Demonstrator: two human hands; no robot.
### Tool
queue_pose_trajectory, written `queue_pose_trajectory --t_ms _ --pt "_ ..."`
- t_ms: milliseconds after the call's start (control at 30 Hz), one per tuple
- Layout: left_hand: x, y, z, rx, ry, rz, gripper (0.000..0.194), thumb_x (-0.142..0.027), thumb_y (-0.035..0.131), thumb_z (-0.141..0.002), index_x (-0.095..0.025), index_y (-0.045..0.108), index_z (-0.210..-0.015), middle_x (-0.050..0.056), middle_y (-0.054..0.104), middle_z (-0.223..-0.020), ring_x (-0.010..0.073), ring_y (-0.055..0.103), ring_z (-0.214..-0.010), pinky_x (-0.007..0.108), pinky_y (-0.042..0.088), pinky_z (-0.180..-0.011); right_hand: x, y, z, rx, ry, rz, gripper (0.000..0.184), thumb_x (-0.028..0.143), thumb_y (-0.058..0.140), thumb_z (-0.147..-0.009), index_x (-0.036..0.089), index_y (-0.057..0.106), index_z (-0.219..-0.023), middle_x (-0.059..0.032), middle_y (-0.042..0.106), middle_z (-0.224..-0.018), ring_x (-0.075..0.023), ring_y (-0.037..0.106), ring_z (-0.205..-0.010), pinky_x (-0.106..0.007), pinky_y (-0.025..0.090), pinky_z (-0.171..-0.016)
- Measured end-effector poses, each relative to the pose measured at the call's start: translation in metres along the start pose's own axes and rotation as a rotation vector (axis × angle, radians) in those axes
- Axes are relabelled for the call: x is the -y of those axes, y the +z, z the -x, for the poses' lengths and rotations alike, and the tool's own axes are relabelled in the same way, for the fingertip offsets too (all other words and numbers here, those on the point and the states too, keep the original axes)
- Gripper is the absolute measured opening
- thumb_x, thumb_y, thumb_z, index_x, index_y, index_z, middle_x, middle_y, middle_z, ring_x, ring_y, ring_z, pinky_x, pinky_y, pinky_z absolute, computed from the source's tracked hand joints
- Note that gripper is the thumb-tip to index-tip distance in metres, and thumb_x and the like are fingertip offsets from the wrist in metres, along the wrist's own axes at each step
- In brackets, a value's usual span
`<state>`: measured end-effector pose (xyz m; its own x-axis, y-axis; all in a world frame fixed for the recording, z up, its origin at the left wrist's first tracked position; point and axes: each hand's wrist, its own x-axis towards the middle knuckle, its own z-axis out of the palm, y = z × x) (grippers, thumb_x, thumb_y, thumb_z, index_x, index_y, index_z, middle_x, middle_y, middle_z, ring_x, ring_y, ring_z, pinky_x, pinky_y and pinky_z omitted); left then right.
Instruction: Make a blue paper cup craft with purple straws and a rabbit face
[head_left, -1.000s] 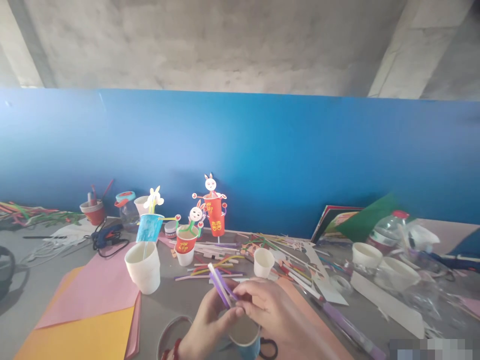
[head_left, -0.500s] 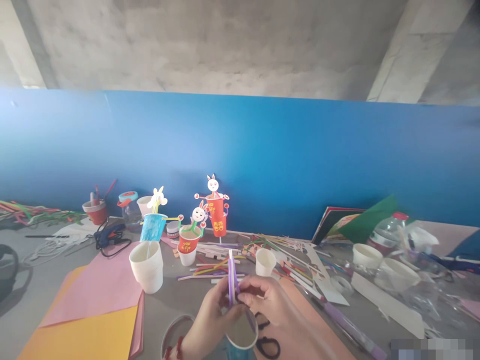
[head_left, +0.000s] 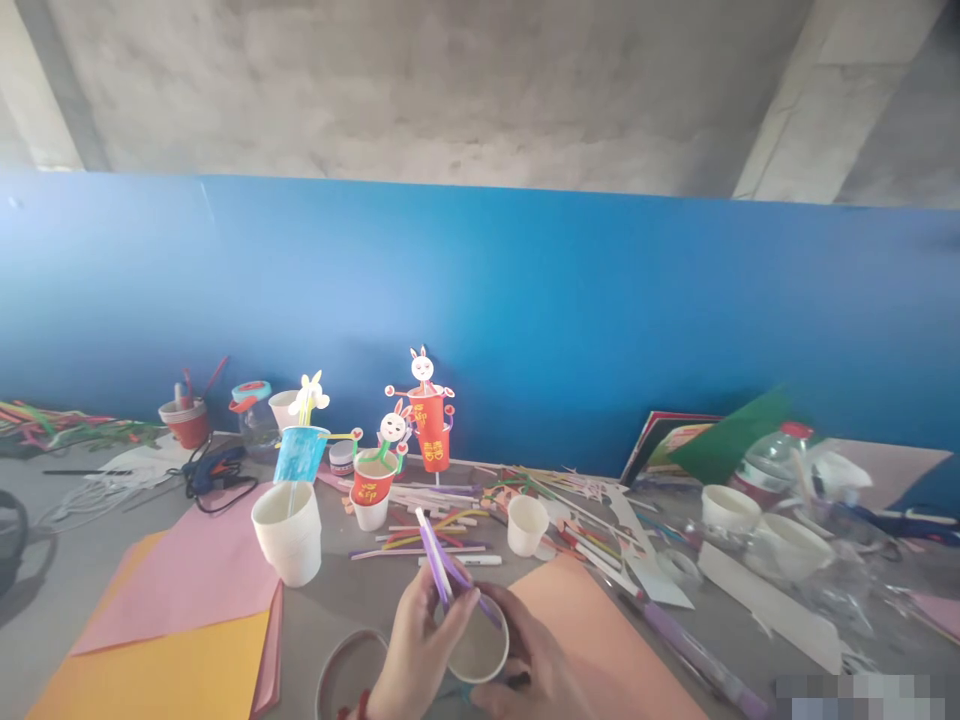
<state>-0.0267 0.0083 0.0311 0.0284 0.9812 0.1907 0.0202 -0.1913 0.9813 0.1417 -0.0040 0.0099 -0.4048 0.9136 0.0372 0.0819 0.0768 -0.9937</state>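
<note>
Between the thumb and fingers of my left hand [head_left: 421,640] is a thin white stick with purple pipe cleaner [head_left: 433,555] along it. The stick leans to the left, and a purple length slants down into the mouth of a paper cup [head_left: 480,650]. The cup is blue outside, pale inside, and tilted so its opening faces me. My right hand [head_left: 536,655] wraps around the cup's right side, thumb low at the front. Where the lower end of the stick meets the cup is hidden by my left fingers.
Rabbit-faced cup figures [head_left: 431,420] stand at the back, near stacked white cups [head_left: 289,540]. Coloured paper [head_left: 180,590] lies left, orange paper [head_left: 600,640] right. Loose sticks and pipe cleaners [head_left: 427,540], a small white cup [head_left: 527,525], and a plastic bottle [head_left: 776,465] sit beyond.
My right hand has left the purple pipe cleaner and moved down onto the cup's side. The stick in my left hand has tipped left, and the cup has risen and turned its mouth towards me.
</note>
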Motion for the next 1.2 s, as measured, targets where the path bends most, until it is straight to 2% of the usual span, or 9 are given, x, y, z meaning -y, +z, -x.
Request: queue_pose_trajectory --t_ms 100,200,367,433,567,667,800,1000,1200 --pt "-0.005 -0.004 0.002 0.049 0.012 -0.034 0.028 -0.047 0.067 -0.086 -0.019 0.062 -0.089 0.003 0.064 -0.081 0.0188 0.058 -0.074 0.029 0.048 -0.071 0.005 0.000 0.000 0.013 0.014 -0.047 0.057 0.024 0.076 -0.064 0.024 0.062 -0.119 -0.0062 0.073 -0.099 -0.0293 0.069 -0.090 -0.034 0.051 -0.071" --pt "-0.015 -0.013 0.004 0.232 0.025 0.010 0.039 -0.056 0.068 -0.084 -0.019 0.067 -0.096 0.005 0.069 -0.083 0.0209 0.060 -0.078 0.031 0.049 -0.074 0.015 -0.006 0.004 0.034 0.007 -0.106 0.051 0.019 0.072 -0.065 0.025 0.065 -0.116 -0.0052 0.073 -0.104 -0.0290 0.068 -0.096 -0.032 0.052 -0.072" --pt "-0.041 -0.023 0.004 0.404 -0.051 0.221 0.075 -0.072 0.026 -0.095 -0.017 0.077 -0.102 0.012 0.076 -0.099 0.0286 0.067 -0.089 0.039 0.051 -0.081 0.026 -0.017 0.012 0.049 0.039 -0.026 0.055 0.014 0.070 -0.068 0.026 0.064 -0.122 -0.0045 0.073 -0.108 -0.0242 0.069 -0.086 -0.030 0.053 -0.071" --pt "-0.051 -0.025 0.001 0.448 -0.147 0.234 0.081 -0.072 0.022 -0.095 -0.016 0.080 -0.097 0.013 0.076 -0.102 0.0296 0.069 -0.088 0.040 0.052 -0.079 0.028 -0.018 0.014 0.039 0.052 -0.003 0.053 0.014 0.071 -0.067 0.026 0.065 -0.118 -0.0042 0.073 -0.106 -0.0242 0.069 -0.086 -0.030 0.053 -0.071" --pt "-0.065 -0.030 -0.012 0.624 -0.295 0.156 0.047 -0.057 0.060 -0.089 -0.014 0.079 -0.090 0.013 0.079 -0.089 0.0277 0.071 -0.084 0.038 0.053 -0.078 0.033 -0.014 0.014 0.011 0.083 0.034 0.053 0.012 0.070 -0.065 0.026 0.068 -0.116 -0.0049 0.073 -0.108 -0.0297 0.067 -0.102 -0.031 0.054 -0.076" --pt "-0.074 -0.033 -0.021 0.660 -0.282 -0.040 0.027 -0.040 0.077 -0.078 -0.014 0.079 -0.082 0.010 0.079 -0.082 0.0252 0.072 -0.081 0.033 0.054 -0.074 0.034 -0.012 0.013 0.042 0.080 0.008 0.055 0.009 0.070 -0.063 0.026 0.068 -0.116 -0.0045 0.073 -0.114 -0.0303 0.066 -0.108 -0.031 0.053 -0.080" --pt "-0.084 -0.031 -0.024 0.669 -0.283 -0.230 0.008 -0.022 0.077 -0.071 -0.018 0.077 -0.077 0.001 0.078 -0.074 0.0216 0.071 -0.076 0.028 0.050 -0.073 0.022 -0.012 0.008 0.072 0.015 -0.001 0.052 0.008 0.072 -0.066 0.025 0.070 -0.115 -0.0041 0.074 -0.111 -0.0284 0.068 -0.101 -0.032 0.052 -0.083" --pt "-0.084 -0.019 -0.019 0.708 -0.265 -0.361 0.023 -0.023 0.080 -0.063 -0.021 0.074 -0.086 -0.003 0.073 -0.077 0.0160 0.063 -0.072 0.024 0.044 -0.066 0.006 -0.017 0.003 0.152 -0.134 -0.131 0.054 0.027 0.084 -0.068 0.025 0.068 -0.119 -0.0039 0.073 -0.108 -0.0295 0.067 -0.103 -0.035 0.050 -0.085" --pt "-0.084 -0.017 -0.017 0.675 -0.298 -0.273 0.026 -0.016 0.065 -0.066 -0.019 0.068 -0.092 -0.001 0.068 -0.081 0.0154 0.060 -0.069 0.027 0.046 -0.065 0.011 -0.019 0.004 0.169 -0.179 -0.178 0.056 0.046 0.083 -0.073 0.025 0.065 -0.122 -0.0071 0.071 -0.115 -0.0304 0.064 -0.106 -0.038 0.047 -0.088"
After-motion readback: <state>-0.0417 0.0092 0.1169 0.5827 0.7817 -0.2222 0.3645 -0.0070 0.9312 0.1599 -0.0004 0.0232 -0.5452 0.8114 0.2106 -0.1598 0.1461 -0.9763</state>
